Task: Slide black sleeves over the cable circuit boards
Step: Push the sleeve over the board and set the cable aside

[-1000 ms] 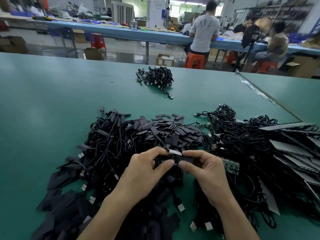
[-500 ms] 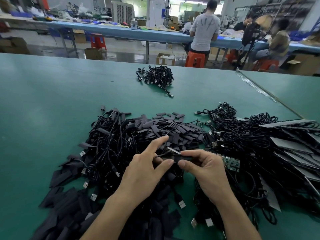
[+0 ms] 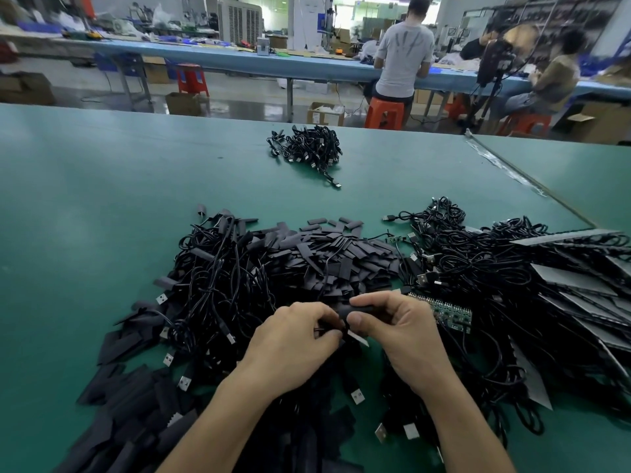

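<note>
The worktop [image 3: 102, 199] lies bare along its whole left side and in a broad band between the near heaps and the small cable bundle [image 3: 307, 148] farther back. Close in, the left hand [image 3: 293, 339] and right hand [image 3: 399, 326] are hemmed in. A cable tangle [image 3: 218, 274] lies to the left and a sleeve pile [image 3: 334, 254] just behind. A cable heap [image 3: 495, 268] and flat grey sheets [image 3: 580, 281] crowd the right, and loose sleeves [image 3: 129, 387] cover the near left.

Left hand [image 3: 291, 339] and right hand [image 3: 402, 325] fingertips meeting, both pinching, forearms converging
</note>
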Demonstrator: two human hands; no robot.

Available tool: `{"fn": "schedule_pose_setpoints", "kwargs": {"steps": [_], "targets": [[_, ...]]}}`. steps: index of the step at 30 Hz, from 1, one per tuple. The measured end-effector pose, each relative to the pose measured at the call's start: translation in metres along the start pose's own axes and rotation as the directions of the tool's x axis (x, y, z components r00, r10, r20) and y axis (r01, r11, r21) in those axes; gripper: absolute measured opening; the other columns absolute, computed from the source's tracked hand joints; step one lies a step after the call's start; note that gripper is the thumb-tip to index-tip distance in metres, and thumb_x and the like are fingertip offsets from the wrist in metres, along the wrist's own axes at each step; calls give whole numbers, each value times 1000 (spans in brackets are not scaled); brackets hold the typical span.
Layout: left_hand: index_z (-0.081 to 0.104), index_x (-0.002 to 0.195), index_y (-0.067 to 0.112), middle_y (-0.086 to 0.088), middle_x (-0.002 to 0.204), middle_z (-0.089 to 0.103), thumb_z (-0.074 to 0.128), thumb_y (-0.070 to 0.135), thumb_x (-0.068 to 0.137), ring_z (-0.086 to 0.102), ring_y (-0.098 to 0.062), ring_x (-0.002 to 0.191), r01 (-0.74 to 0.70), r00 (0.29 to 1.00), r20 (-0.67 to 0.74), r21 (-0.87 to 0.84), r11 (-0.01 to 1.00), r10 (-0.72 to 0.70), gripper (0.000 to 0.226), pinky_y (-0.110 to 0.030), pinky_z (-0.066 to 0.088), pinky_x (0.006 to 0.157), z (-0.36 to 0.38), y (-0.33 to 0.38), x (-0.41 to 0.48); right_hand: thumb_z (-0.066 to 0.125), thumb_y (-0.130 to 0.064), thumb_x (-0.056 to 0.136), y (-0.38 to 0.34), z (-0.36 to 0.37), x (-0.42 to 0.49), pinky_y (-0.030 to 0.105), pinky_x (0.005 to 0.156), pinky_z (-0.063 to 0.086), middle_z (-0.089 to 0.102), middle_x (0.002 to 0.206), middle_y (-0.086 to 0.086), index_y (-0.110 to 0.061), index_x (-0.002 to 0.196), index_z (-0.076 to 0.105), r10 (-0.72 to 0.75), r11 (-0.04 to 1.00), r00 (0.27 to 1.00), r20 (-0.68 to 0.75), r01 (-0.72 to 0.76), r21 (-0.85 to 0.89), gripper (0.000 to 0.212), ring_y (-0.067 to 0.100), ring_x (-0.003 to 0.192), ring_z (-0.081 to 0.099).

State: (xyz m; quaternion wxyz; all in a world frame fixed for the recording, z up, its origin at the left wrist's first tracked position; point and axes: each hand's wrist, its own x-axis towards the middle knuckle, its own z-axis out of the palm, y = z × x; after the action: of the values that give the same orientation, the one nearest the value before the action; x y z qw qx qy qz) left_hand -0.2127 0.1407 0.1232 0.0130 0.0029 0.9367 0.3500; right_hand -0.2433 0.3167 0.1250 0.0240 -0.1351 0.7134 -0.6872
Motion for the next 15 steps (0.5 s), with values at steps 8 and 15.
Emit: {"fn": "schedule_pose_setpoints", "kwargs": {"steps": [8, 15], "targets": [[37, 133, 66, 11, 117, 66, 49, 71, 88, 61, -16, 110, -91, 996, 32, 323, 942, 85, 46, -33, 39, 75, 12, 7, -3, 80, -10, 78, 6, -6, 3, 19, 65, 55, 75, 77, 4, -22, 88, 76, -48, 999, 987, -156, 44, -29, 17, 12, 67, 70], [55, 128, 53, 15, 106, 59, 39, 57, 100, 62, -11, 100, -234, 966, -12, 387, 892, 259, 33, -31, 48, 75, 14, 5, -7, 79, -31, 70, 7, -7, 4, 19, 62, 54, 73, 72, 6, -27, 86, 77, -35, 999, 974, -224, 40, 19, 16, 14, 65, 69]]}}
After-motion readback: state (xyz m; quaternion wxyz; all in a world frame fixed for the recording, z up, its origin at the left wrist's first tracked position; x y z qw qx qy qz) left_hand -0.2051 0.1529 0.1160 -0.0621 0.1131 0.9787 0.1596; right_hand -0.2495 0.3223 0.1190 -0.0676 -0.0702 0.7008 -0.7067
